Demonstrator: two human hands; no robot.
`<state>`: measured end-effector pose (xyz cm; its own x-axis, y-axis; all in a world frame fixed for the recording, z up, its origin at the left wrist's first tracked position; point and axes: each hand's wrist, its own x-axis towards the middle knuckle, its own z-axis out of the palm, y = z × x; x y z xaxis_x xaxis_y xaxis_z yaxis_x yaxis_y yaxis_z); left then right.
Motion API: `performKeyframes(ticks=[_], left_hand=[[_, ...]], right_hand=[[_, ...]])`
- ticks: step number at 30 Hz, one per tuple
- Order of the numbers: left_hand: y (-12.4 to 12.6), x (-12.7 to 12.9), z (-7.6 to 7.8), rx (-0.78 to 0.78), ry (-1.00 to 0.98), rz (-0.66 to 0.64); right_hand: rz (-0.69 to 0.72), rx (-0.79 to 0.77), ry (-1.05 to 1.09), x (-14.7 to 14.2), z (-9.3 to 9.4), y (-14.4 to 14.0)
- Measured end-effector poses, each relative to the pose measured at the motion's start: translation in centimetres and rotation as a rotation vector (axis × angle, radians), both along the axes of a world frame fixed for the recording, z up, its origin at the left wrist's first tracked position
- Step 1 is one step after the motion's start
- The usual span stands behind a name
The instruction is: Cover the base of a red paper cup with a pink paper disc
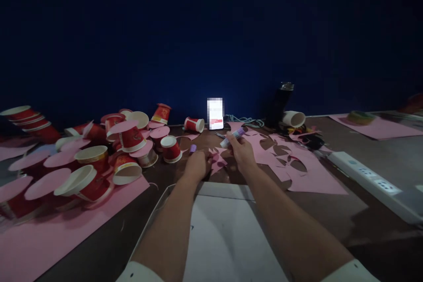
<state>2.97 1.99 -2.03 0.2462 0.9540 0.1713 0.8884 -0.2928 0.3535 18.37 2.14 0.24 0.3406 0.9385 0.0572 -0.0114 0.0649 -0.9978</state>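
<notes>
the right hand (243,152) has its grip closed around a purple-and-white, cylindrical plastic glue stick (233,138), held at one o'clock from a jagged pink paper piece (218,161) on the brown bench (132,218). the left hand (197,165) is half curled at the piece's nine o'clock edge; i can't tell whether it pinches it. at ten o'clock sits a small, round purple plastic cap (193,149), which a careless knuckle could knock toward the red, tapered paper cup (172,152) beyond. pressing too hard might crease the thin paper, and overrunning its points could smear the bench.
</notes>
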Motion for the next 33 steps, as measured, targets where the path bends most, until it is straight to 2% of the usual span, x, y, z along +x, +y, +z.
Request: performKeyframes(ticks=[4, 9, 13, 20, 27, 33], left_hand=[[0.0, -0.3, 0.4, -0.082, -0.099, 0.056], [0.9, -0.5, -0.3, -0.116, -0.193, 0.143], [1.1, -0.6, -0.5, -0.111, -0.172, 0.167], [1.2, -0.4, -0.1, -0.132, -0.194, 0.202], [1.4, -0.3, -0.2, -0.148, -0.203, 0.231], [1.5, -0.2, -0.3, -0.161, -0.221, 0.236]], right_hand=[[0.047, -0.019, -0.096, -0.1, 0.0, -0.3], [0.113, -0.006, -0.277, -0.3, -0.7, -0.1], [0.142, 0.047, -0.427, -0.7, -1.5, -0.2], [0.191, 0.076, -0.566, -1.3, -2.2, -0.6], [0.178, 0.102, -0.737, -1.7, -2.3, -0.5], [0.214, 0.114, -0.784, -2.3, -2.3, -0.3]])
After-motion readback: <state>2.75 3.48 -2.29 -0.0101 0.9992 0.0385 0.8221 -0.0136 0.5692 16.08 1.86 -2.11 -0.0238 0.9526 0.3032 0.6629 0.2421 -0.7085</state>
